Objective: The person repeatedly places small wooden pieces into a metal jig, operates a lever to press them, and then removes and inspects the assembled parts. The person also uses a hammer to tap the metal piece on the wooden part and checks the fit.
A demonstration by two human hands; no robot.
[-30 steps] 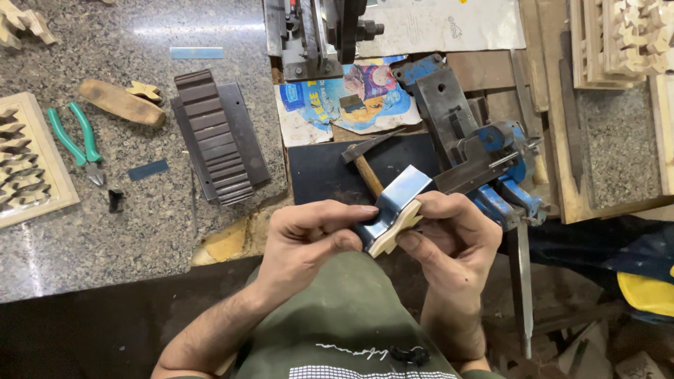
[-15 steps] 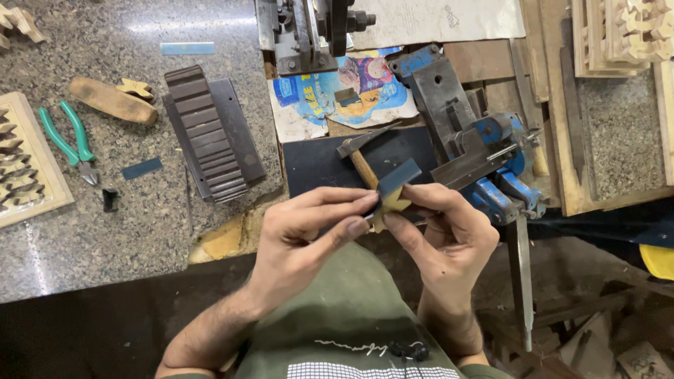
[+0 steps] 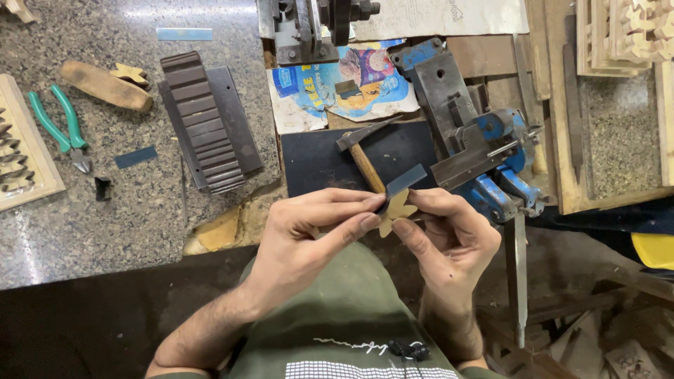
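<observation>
Pinching one wooden cutout (image 3: 395, 211), one blue strip (image 3: 405, 180), two hands (image 3: 309, 235)

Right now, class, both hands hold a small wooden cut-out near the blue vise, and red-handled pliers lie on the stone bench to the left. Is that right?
Not quite: the pliers have green handles, not red, as the head view shows. The rest holds: both hands hold the wooden cut-out near the blue vise.

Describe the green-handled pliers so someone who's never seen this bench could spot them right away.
Start at the speckled stone counter on the left side of the view. Near its left edge, between a pale wooden fretwork panel and a ribbed dark block, lie the pliers. They are the only tool there with bright green handles, spread open in a V.
</observation>
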